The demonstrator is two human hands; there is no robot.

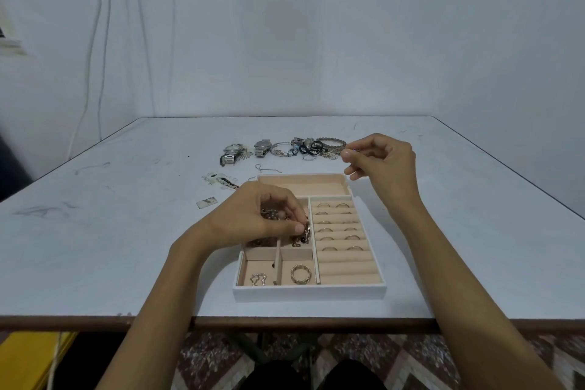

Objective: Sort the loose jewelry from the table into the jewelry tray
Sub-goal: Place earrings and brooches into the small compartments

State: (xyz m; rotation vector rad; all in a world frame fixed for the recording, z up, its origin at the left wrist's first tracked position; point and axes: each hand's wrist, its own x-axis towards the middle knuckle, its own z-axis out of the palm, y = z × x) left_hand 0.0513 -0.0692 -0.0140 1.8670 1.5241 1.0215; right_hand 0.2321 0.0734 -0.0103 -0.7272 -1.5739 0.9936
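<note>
A white jewelry tray (310, 291) with beige compartments lies near the table's front edge. My left hand (259, 215) hovers over its middle-left compartments and pinches a chain bracelet (305, 233) that hangs into a cell. My right hand (384, 158) is raised past the tray's far right corner, thumb and forefinger pinching a tiny item (354, 151) that I cannot make out. Several rings (340, 226) stand in the ring rolls on the right. A gold band (300, 274) and small earrings (258, 279) lie in the front cells. Loose jewelry (311, 147) is heaped beyond the tray.
Two metal watches (232, 152) (262, 147), bangles (330, 143) and a wire hook (266, 168) lie along the far side of the tray. Small cards (221, 181) and a tag (206, 202) rest to the tray's left. The table's front edge (95, 320) runs below.
</note>
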